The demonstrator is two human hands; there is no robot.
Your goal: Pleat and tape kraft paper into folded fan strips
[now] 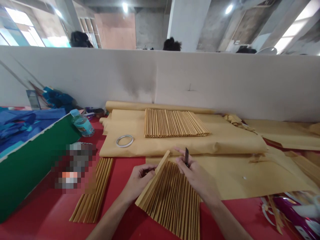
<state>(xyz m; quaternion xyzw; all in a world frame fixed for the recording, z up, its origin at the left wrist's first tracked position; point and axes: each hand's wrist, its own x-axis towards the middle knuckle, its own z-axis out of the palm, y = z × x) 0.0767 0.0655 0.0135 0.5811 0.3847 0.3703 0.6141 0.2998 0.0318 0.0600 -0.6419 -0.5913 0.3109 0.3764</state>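
Observation:
A fan of pleated brown kraft paper [175, 200] lies in front of me, its folds spreading toward the near edge. My left hand [142, 178] is closed on its left side, pinching the raised outermost fold near the top. Close to the upper right corner of the pleats, my right hand [191, 170] grips a small craft knife [186, 155] with the dark blade pointing up; most of its handle is hidden in the fingers. Beyond my hands, a second pleated paper piece [175, 123] rests on flat kraft paper [225, 140].
A roll of white tape [124, 141] lies on the paper. At left are folded paper strips [93, 190], a bottle [82, 123] and a green-sided box [42, 163] with blue material. Paper scraps and a purple object [295, 213] sit at right. A white partition [160, 76] stands behind.

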